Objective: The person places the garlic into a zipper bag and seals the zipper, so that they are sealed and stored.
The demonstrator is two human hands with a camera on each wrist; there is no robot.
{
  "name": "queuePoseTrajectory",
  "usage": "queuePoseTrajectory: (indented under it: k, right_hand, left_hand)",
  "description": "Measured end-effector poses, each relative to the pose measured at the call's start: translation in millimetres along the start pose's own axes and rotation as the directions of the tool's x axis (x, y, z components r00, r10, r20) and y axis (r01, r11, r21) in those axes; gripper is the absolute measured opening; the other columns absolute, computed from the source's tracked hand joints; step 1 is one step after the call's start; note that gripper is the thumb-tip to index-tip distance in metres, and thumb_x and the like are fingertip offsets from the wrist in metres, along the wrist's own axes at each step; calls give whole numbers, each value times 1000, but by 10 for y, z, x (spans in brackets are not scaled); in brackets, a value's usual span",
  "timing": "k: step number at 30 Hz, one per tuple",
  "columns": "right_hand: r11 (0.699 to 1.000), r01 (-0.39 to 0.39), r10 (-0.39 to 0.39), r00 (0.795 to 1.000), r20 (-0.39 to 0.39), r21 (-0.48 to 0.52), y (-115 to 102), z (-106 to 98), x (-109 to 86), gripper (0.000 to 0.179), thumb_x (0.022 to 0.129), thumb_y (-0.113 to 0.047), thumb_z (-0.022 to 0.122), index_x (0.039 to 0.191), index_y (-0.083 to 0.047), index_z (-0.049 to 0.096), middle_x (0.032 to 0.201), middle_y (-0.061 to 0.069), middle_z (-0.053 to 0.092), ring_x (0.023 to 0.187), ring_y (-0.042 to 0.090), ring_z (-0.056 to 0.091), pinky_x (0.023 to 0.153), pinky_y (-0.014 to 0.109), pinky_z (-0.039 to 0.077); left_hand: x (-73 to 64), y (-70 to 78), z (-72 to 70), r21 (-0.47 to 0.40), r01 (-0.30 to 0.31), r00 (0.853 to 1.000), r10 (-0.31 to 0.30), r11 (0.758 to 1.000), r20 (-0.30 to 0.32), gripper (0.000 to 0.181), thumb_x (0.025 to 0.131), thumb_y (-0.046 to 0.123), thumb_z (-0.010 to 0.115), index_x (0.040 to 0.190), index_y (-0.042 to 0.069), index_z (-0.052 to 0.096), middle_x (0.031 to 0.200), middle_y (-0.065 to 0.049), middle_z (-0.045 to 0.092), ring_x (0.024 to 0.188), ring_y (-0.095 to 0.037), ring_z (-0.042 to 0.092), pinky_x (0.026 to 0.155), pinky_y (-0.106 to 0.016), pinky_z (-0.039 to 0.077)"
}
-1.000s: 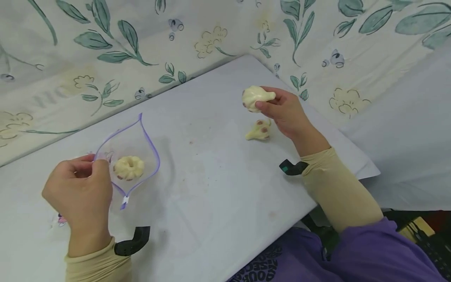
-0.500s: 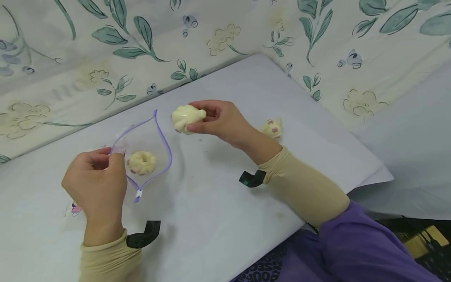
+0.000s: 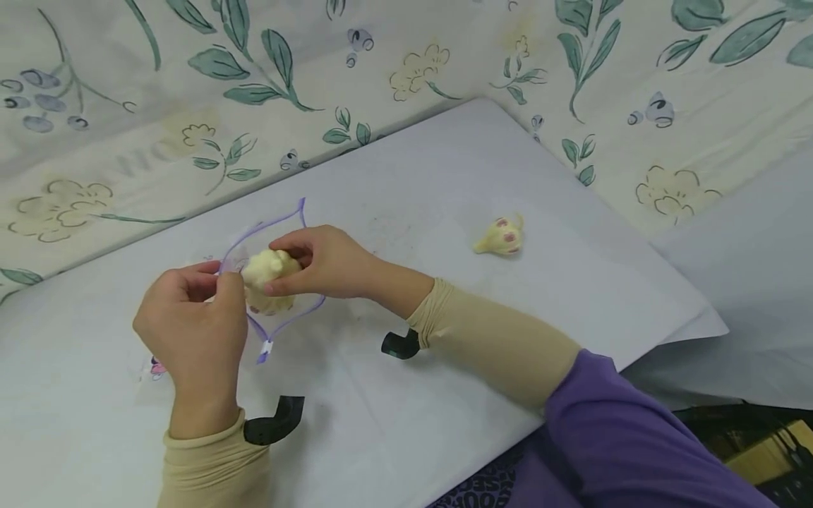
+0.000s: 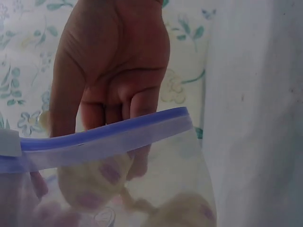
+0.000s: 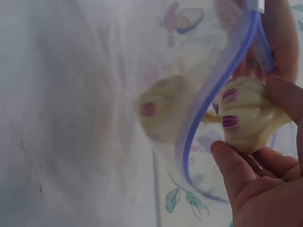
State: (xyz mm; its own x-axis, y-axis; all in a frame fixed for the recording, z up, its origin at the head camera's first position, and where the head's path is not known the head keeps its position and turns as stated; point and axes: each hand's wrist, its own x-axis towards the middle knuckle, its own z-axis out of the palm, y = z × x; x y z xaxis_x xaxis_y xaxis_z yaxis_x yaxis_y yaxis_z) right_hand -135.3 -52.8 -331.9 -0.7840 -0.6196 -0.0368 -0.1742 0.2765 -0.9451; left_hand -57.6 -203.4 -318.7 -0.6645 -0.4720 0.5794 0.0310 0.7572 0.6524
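My left hand (image 3: 197,339) pinches one side of a clear zip bag (image 5: 203,90) with a purple zip rim, keeping its mouth spread. One garlic bulb (image 5: 163,109) lies inside, seen through the plastic in the right wrist view. My right hand (image 3: 336,264) holds a second garlic bulb (image 5: 246,113), pale with purple marks, between thumb and fingers right at the bag's mouth. In the left wrist view, its fingertips (image 4: 139,163) show through the plastic below the rim. From the head view, the held bulb partly covers the one in the bag.
A third garlic bulb (image 3: 502,238) lies on the white-covered table (image 3: 432,183), to the right. Flower-patterned cloth (image 3: 381,63) rises behind the table's back edge. The table's near edge runs by the person's purple clothing (image 3: 635,423).
My right hand has carried its garlic bulb leftward from beside the third bulb to the bag's mouth. My left hand keeps its pinch on the bag, while the head view has shifted slightly.
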Motion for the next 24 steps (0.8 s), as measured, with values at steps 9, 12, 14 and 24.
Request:
queuePoseTrajectory:
  k: [9,12,14,24]
  right_hand:
    - [950,40,-22,998,63,-309,-52,241,122,56,73,-40,77,124,-23,60,101,-17,63,87,0,54,72,12,43]
    - [913,65,-35,996,81,-403,-57,319,181,49,77,-37,73,123,-24,61,97,-17,63,85,0,53,71,12,41]
    - [889,70,-31,995,94,-453,-74,368,222,45,80,-36,70,123,-25,61,95,-17,62,84,1,53,71,12,40]
    - [795,42,68,985,158,-605,-92,548,373,25,81,-34,71,104,-31,63,83,-12,59,78,5,51,67,17,38]
  left_hand:
    - [-2,59,-18,-24,-16,1000,15,1000,-22,17,74,11,56,70,-3,65,80,-10,72,63,13,44,53,-16,28]
    - [-13,85,-14,-23,-26,1000,26,999,-8,18,75,13,57,71,-3,65,81,-9,73,64,13,44,54,-17,28]
    - [-18,98,-16,-13,-42,999,42,999,-9,19,76,13,57,72,-3,66,81,-9,73,63,13,42,54,-16,28]
    - [-18,91,-47,5,-104,994,104,995,-36,19,77,11,56,70,-5,64,81,-12,72,62,13,39,53,-16,26]
